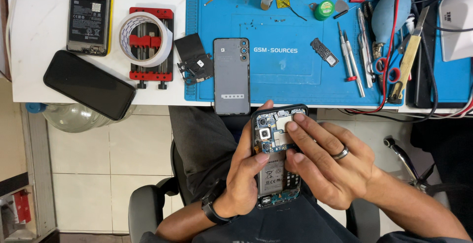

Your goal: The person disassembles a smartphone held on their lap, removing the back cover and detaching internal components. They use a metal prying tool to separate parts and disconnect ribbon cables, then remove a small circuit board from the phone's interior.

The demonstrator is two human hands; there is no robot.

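left hand point(246, 176) grips the opened phone point(277, 154) from its left side; right hand point(327, 161) presses fingertips on its board.

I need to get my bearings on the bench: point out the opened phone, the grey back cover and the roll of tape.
opened phone point(277, 176): head view, on the battery in its lower half.
grey back cover point(231, 78): head view, middle of the panel.
roll of tape point(129, 30): head view, on the white ring's left side.
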